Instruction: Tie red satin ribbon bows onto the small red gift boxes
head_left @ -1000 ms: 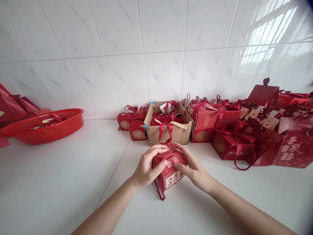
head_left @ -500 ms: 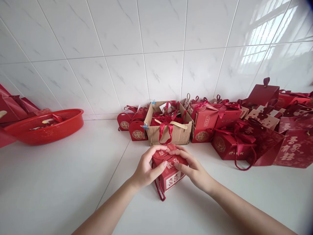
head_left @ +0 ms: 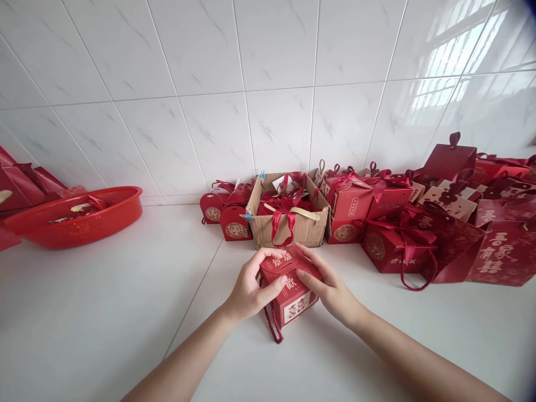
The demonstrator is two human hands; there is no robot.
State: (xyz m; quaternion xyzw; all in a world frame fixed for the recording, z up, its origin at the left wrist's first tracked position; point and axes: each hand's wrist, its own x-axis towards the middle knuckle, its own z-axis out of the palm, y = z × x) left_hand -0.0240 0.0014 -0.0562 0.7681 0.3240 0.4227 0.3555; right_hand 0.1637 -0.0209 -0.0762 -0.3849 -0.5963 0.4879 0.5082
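Observation:
A small red gift box point(head_left: 293, 285) with pale lettering on its top flaps and a white panel on its front stands on the white surface before me. My left hand point(head_left: 255, 285) holds its left side, thumb on the top front and fingers over the back edge. On the other side, my right hand point(head_left: 329, 282) grips the right of the box, thumb on the top and fingers reaching over the back. The top flaps meet at a slot in the middle. A dark red twisted cord point(head_left: 274, 324) hangs down at the left side onto the surface.
Behind the box stands a cardboard carton point(head_left: 288, 231) full of red ribbons. Finished red boxes point(head_left: 237, 223) sit left of it, and several red boxes and bags point(head_left: 400, 245) crowd the right. A red plastic basin point(head_left: 84, 229) lies far left. A tiled wall point(head_left: 276, 117) closes the back.
My right hand has shifted slightly on the box top, its fingers moving toward the back edge and its thumb across the front lettering. The left hand and the box stay put.

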